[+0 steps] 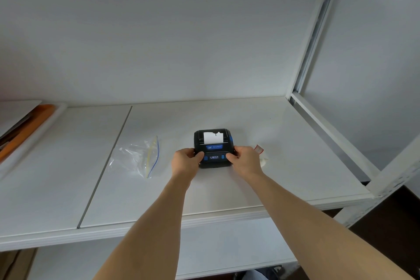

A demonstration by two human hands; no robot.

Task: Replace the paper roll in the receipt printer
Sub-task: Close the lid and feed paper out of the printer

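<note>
A small black receipt printer (213, 143) with blue buttons sits on the white shelf (227, 188). A strip of white paper (213, 137) with a torn edge sticks out of its top. My left hand (186, 161) grips the printer's left side, thumb on its front face. My right hand (246, 160) grips the right side, thumb near the right blue button. A white paper roll (263, 158) with a red-marked end lies just right of my right hand, partly hidden by it.
An empty clear zip bag (139, 158) lies left of the printer. A white tray (29, 129) with orange and flat items sits at the far left. The shelf's metal upright (313, 41) and side rail (329, 134) stand to the right.
</note>
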